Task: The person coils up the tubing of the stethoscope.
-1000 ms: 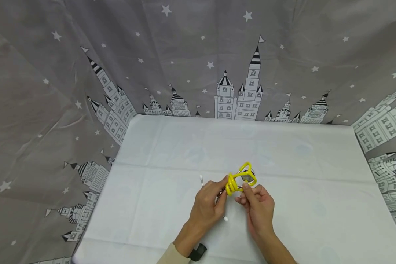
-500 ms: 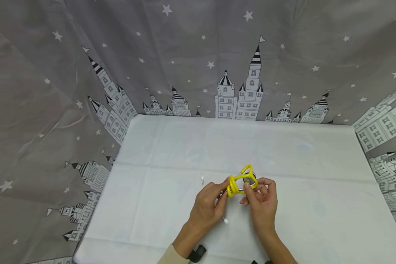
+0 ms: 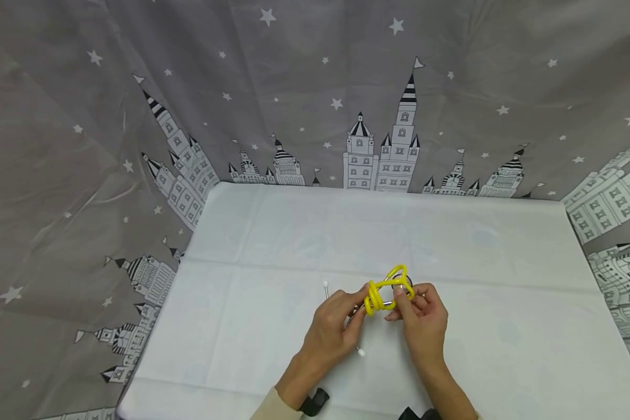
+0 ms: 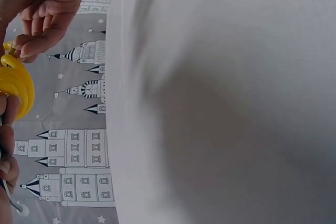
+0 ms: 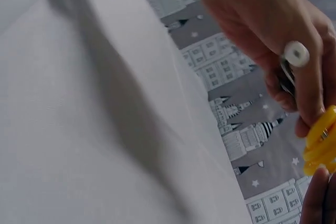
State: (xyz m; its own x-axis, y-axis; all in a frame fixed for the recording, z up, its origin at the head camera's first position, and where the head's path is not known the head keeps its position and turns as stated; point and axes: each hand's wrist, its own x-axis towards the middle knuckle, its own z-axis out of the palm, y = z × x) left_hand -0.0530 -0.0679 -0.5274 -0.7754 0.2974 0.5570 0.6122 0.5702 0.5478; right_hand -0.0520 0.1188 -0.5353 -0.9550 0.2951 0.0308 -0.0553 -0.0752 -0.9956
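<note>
A stethoscope with yellow tubing (image 3: pixel 374 299) is held up between both hands, its tubing wound into several tight loops. My left hand (image 3: pixel 332 324) grips the metal ear tubes just left of the loops. White eartips (image 3: pixel 326 284) stick out beyond that hand on either side; one eartip (image 5: pixel 296 53) shows large in the right wrist view. My right hand (image 3: pixel 425 321) pinches the chestpiece end, thumb on top and partly covering the round chestpiece. In the left wrist view the yellow coil (image 4: pixel 22 90) lies at the left edge, with the right hand (image 4: pixel 50 17) above it.
A white cloth (image 3: pixel 273 233) covers the table below the hands. Grey curtains (image 3: pixel 294 87) printed with castles and stars stand behind it and at both sides. Black straps (image 3: pixel 315 402) sit at the wrists.
Both hands and the stethoscope have shifted slightly right and down. The right thumb has moved onto the chestpiece and now covers more of it. The left hand keeps its grip.
</note>
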